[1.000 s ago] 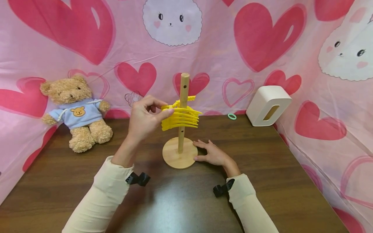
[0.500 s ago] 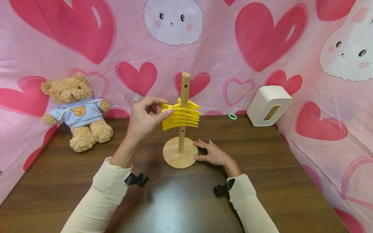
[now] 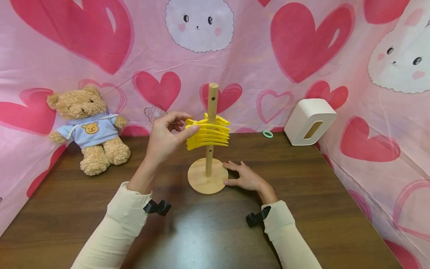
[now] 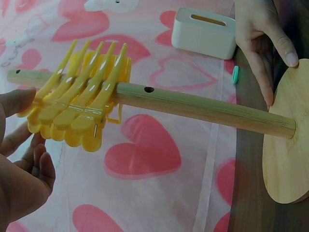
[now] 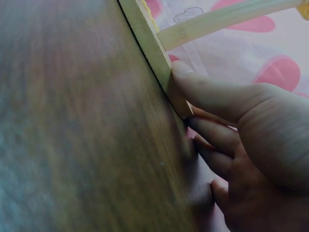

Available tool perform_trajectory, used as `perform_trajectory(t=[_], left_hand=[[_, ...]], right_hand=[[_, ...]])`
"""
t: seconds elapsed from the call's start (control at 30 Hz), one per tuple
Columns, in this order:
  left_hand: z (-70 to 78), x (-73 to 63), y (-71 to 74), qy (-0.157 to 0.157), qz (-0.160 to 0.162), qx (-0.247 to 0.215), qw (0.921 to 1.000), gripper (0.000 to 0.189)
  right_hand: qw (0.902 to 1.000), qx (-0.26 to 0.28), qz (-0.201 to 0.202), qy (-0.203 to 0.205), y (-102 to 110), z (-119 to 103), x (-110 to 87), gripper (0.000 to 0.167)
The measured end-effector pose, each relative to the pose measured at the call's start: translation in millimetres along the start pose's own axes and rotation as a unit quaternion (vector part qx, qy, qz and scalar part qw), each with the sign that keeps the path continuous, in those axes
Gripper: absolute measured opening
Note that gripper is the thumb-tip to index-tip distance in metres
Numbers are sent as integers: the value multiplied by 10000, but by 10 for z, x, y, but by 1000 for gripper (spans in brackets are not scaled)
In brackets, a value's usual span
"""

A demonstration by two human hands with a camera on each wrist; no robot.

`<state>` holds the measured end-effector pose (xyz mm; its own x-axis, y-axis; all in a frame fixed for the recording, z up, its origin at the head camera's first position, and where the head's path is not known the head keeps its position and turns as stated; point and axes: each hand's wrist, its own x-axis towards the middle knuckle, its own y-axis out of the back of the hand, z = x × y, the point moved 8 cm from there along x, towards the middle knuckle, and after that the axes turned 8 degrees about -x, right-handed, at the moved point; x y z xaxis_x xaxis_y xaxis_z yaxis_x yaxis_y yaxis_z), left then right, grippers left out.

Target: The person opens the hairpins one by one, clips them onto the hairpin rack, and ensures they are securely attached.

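A yellow hair claw clip is around the upright post of a wooden stand, partway up. Its toothed halves lie on either side of the post, and the front teeth cross it in the left wrist view. My left hand pinches the clip's left end between thumb and fingers. My right hand rests at the right rim of the stand's round base, with spread thumb and fingers. In the right wrist view the thumb touches the rim while the other fingertips lie low beside it.
A teddy bear in a blue top sits at the back left of the brown wooden table. At the back right are a white tissue box and a small green ring. Pink heart-print cloth hangs behind.
The clip's rear half, which stuck out above and right of the post, has come down and in against the post. My left hand still pinches the clip; my right hand stays at the base.
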<state>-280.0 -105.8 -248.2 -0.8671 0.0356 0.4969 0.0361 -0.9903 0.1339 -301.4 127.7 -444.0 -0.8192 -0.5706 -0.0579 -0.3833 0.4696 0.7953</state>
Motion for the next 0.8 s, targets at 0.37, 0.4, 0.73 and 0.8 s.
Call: perform_trajectory(t=[0.37, 0.4, 0.73, 0.8], left_hand=[[-1, 15, -15, -67, -92, -8, 9999, 30], [3, 15, -17, -75, -102, -7, 9999, 30], [-27, 6, 9, -13, -137, -158, 9998, 32], [-38, 5, 23, 2, -157, -195, 9997, 33]], right_hand=[[10000, 12, -12, -40, 4, 3, -14, 70], [10000, 19, -14, -48, 4, 1, -16, 70], [9999, 56, -55, -108, -4, -3, -21, 70], [9999, 55, -54, -90, -3, -6, -20, 70]])
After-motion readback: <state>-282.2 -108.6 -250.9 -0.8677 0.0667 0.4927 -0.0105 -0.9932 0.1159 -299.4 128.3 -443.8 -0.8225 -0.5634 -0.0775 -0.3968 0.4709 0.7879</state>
